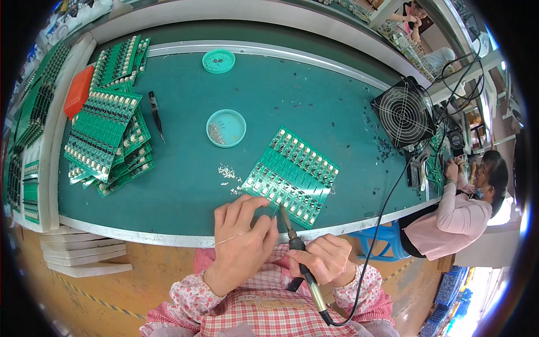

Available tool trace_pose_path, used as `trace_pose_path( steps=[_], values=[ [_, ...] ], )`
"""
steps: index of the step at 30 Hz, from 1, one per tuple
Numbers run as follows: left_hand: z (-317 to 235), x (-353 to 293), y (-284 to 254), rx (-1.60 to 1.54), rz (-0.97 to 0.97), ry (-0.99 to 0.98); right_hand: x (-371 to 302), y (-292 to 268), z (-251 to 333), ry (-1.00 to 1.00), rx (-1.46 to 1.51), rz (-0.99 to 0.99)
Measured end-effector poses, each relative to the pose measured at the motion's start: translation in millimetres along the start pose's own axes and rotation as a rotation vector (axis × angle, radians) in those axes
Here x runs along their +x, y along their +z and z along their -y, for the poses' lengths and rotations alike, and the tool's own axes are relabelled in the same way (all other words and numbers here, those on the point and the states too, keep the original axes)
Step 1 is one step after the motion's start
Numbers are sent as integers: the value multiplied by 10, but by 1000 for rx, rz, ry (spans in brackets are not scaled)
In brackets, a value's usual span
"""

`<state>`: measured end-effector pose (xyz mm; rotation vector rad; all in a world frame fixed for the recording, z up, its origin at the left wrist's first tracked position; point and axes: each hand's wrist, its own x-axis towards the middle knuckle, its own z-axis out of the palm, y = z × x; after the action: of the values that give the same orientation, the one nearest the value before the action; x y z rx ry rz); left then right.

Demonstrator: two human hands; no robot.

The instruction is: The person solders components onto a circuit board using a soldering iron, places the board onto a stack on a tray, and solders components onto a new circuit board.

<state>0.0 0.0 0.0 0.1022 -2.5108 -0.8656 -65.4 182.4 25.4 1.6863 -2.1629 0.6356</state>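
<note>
Closest in, the fingers of the right hand are wrapped round a soldering iron with a black grip and a brass-coloured rear end, whose thin black cord loops away to the right of them. Just left of these fingers, the left hand has its fingers bent, thumb and forefinger close together; whether they pinch something thin, I cannot tell. Beyond both sets of fingers, a rectangular green circuit board with rows of white and black parts lies askew on the green table, the iron's tip at its near edge. Past the left fingers and just left of the board, tiny white pieces lie strewn; behind these stands a round turquoise dish holding small silvery parts. Farther to the left of the fingers come slender black tweezers and an untidy pile of green circuit boards, with an orange-red box beside it. Well to the right of the fingers, small black bits are scattered near a square black fan with a round wire guard. Farthest ahead of the fingers, by the back edge, sits a shallow round green dish.
</note>
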Motion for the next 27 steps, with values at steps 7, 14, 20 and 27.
trace_pose_path(
  steps=[7, 14, 20, 27],
  values=[
    [22, -30, -29, 8, -1, 4, 25, -22, 0, 127, 169, -102],
    [-64, -28, 34, -16, -31, -12, -128, -88, -52, 300, 351, -306],
    [-65, -7, 93, 12, -56, -28, -79, -9, -59, 262, 361, -246],
    [-69, -6, 94, 37, -22, -34, -12, 50, -68, 295, 397, -281]
  ],
)
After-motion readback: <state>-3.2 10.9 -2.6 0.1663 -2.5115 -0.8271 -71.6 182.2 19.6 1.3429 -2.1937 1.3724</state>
